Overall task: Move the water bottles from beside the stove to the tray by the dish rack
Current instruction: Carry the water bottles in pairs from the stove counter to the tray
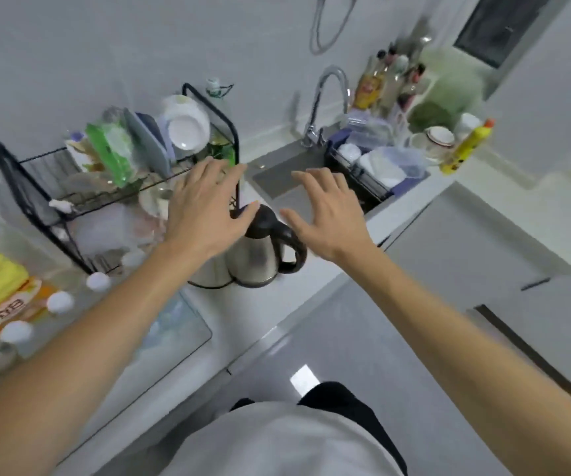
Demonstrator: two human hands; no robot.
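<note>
Above the kettle (260, 249), both empty hands spread; label writing blurred.

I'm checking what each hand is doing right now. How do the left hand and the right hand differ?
The left hand is over the near end of the dish rack, its thumb at the kettle lid; the right hand hovers over the sink edge, apart from the kettle. The left hand reaches slightly farther forward than the right. Both are open, fingers spread, palms down, holding nothing.
</note>
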